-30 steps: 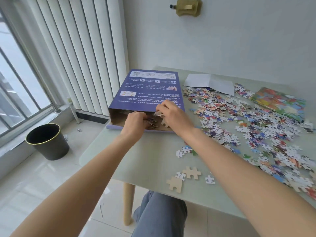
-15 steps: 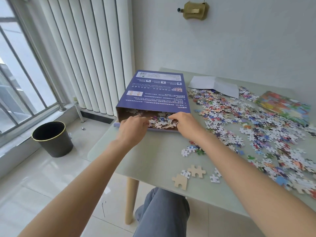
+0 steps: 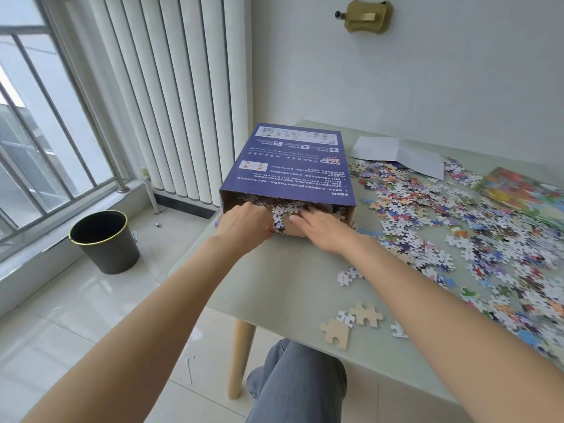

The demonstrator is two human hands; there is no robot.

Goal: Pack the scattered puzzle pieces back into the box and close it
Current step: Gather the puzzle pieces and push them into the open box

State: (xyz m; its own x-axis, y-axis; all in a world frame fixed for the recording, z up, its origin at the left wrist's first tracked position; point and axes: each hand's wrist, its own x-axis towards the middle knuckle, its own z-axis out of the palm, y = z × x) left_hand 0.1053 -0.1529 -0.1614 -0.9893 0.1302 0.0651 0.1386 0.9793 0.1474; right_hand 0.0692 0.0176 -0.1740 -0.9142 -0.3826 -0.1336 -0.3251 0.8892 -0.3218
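**Both hands at the mouth of the puzzle box**

Right now the left hand [image 3: 244, 222] sits at the left side of the box's open end, its knuckles toward the camera and its fingers curled in among the pieces; whether they grip anything cannot be told. The right hand [image 3: 322, 228] lies flat with straight, spread fingers, their tips pressing on the puzzle pieces in the box [image 3: 285, 210] heaped at the opening.

The box [image 3: 290, 166] is blue, printed with white text, and lies on its broad side at the near-left part of the pale green worktop [image 3: 274, 285], its open end facing the person.

To the right, scattered puzzle pieces [image 3: 457, 239] cover much of the worktop. A small cluster [image 3: 346, 276] lies beside the right forearm, and nearer the front edge lie two larger tan pieces [image 3: 351, 323] with a few small ones by them. A white folded sheet [image 3: 399, 154] lies behind the scatter, and a colourful picture sheet [image 3: 525, 190] lies at the far right.

On the floor to the left stands a black bin [image 3: 105, 242], near the white vertical blinds [image 3: 171, 96].
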